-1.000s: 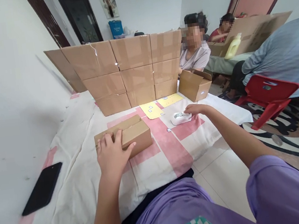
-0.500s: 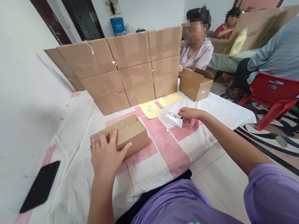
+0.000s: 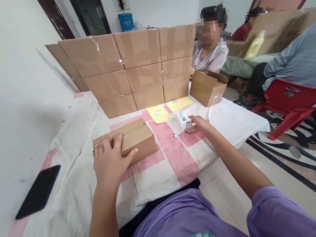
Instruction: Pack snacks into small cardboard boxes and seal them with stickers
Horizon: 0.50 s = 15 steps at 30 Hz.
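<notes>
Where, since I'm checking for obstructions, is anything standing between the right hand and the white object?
Nowhere visible: the right hand touches the white object at its right side, with no gap there. The small white tag lies to the object's left, away from that contact.

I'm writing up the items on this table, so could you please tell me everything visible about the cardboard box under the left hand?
The cardboard box is plain brown, oblong and low, with its top flaps folded down along a lengthwise seam. It lies flat on the pink-and-white cloth, before the upright cardboard panels. The left hand rests on it, fingers spread over the top, hiding part of its left end.
</notes>
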Tool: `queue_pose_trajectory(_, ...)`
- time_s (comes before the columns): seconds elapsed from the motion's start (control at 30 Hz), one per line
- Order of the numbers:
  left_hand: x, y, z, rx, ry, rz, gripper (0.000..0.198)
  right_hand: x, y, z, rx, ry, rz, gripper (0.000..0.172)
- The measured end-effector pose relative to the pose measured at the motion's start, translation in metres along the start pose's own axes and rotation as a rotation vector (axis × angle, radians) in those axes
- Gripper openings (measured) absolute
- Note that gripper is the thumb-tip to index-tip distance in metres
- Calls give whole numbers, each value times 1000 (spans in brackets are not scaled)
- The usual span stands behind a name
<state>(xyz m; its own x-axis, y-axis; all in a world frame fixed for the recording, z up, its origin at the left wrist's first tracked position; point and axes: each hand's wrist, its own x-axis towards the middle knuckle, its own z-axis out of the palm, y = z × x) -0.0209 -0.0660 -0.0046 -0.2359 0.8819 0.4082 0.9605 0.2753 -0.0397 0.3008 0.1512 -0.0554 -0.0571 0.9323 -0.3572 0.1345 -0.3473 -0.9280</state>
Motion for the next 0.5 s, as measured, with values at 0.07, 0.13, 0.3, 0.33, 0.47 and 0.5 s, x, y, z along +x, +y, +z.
queue_pose_trajectory(0.07,0,1,0,-5,4,-8,68,-2,4,5,26,38,-24,26)
queue_pose_trajectory(0.13,0,1,-1,-14,7,-17,67,-3,9,8,45,72,-39,19)
queue_pose_trajectory(0.3,-1,1,0,-27,14,-14,67,-4,15,8,60,105,-78,14)
queue_pose_trajectory(0.33,-2,1,0,-29,20,-11,67,-4,16,7,55,111,-90,13)
queue_pose_trajectory(0.47,-3,0,2,-40,35,-2,67,-1,18,5,8,153,-140,12)
queue_pose_trajectory(0.5,-4,0,2,-39,38,-1,67,0,18,5,-11,160,-151,13)
